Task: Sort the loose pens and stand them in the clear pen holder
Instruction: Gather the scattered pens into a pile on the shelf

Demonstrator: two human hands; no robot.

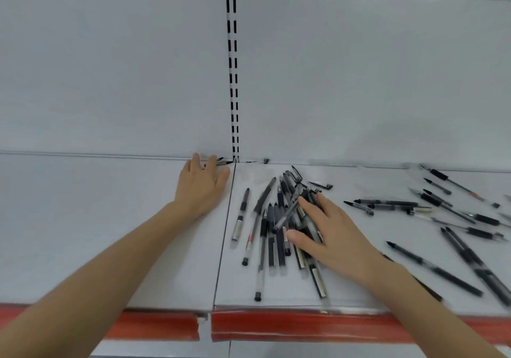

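Observation:
Several black and grey pens lie in a loose pile (273, 227) on the white shelf (166, 247), just right of the seam between two shelf boards. My right hand (329, 233) lies flat on the pile's right side, fingers spread and straight, thumb against the pens. More pens (453, 211) are scattered across the shelf's right side. My left hand (200, 183) rests flat on the left board near the back wall, fingertips touching a pen or two (222, 162) at the back edge. No clear pen holder is in view.
A white back panel with a slotted upright (233, 81) rises behind the shelf. A red price strip (290, 326) runs along the shelf's front edge. The left board (96, 205) carries only my left hand and forearm.

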